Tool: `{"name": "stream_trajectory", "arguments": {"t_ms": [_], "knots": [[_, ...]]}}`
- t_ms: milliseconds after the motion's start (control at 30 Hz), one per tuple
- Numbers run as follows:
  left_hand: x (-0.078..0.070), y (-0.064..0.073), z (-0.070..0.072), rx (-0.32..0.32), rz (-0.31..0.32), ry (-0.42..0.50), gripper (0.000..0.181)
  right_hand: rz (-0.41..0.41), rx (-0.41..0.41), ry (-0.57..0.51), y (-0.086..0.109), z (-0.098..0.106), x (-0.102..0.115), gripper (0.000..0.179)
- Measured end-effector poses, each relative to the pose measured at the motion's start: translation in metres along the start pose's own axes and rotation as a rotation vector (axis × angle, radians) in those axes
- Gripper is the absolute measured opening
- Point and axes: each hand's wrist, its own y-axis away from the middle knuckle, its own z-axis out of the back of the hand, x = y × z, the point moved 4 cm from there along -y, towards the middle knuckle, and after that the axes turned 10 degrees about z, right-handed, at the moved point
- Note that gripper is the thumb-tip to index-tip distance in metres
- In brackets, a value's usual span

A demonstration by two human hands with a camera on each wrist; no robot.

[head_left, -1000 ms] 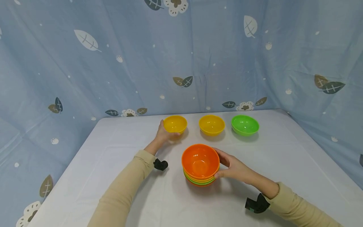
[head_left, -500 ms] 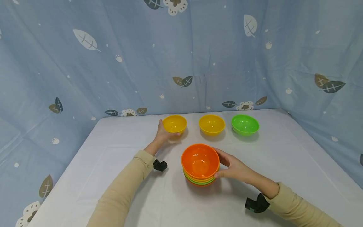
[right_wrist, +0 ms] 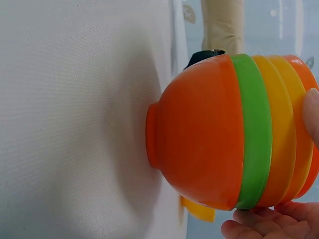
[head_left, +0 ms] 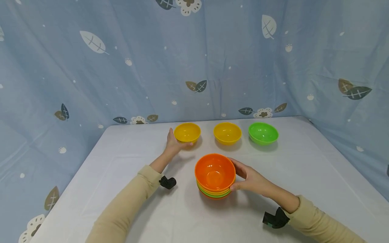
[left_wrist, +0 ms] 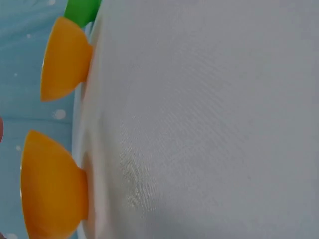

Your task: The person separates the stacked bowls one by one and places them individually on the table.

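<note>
At the back of the table sits the left yellow bowl (head_left: pixel 187 132), upright. My left hand (head_left: pixel 174 145) is at its near left side, fingers spread, with the fingertips beside its wall. In the left wrist view that bowl (left_wrist: pixel 50 189) stands on its foot, and only slivers of the hand show. My right hand (head_left: pixel 253 180) holds a stack of nested bowls (head_left: pixel 215 173) from the right, thumb near the top rims and fingers behind. In the right wrist view the stack (right_wrist: pixel 199 134) runs orange, green, yellow, yellow, orange from bottom to top.
Another yellow bowl (head_left: pixel 227 133) and a green bowl (head_left: pixel 263 133) stand in the back row, to the right of the left yellow bowl. A white cloth (head_left: pixel 304 175) covers the table. Behind it hangs a blue patterned curtain (head_left: pixel 170 60).
My left hand and forearm have shifted slightly left and back from the left yellow bowl, which stays in place. The right hand and the stack have not moved.
</note>
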Motion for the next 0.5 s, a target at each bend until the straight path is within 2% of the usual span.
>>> {"name": "stream_trajectory", "arguments": {"t_ms": [133, 333, 500], "knots": [[-0.002, 0.010, 0.003, 0.010, -0.021, -0.028, 0.115, -0.003, 0.000, -0.005, 0.000, 0.000, 0.000, 0.086], [-0.001, 0.026, 0.008, 0.019, -0.088, -0.109, 0.116, -0.005, -0.003, -0.003, 0.000, 0.000, 0.001, 0.086], [-0.001, 0.042, 0.012, 0.024, -0.076, -0.100, 0.116, -0.006, -0.002, -0.002, 0.000, 0.000, 0.001, 0.086]]}}
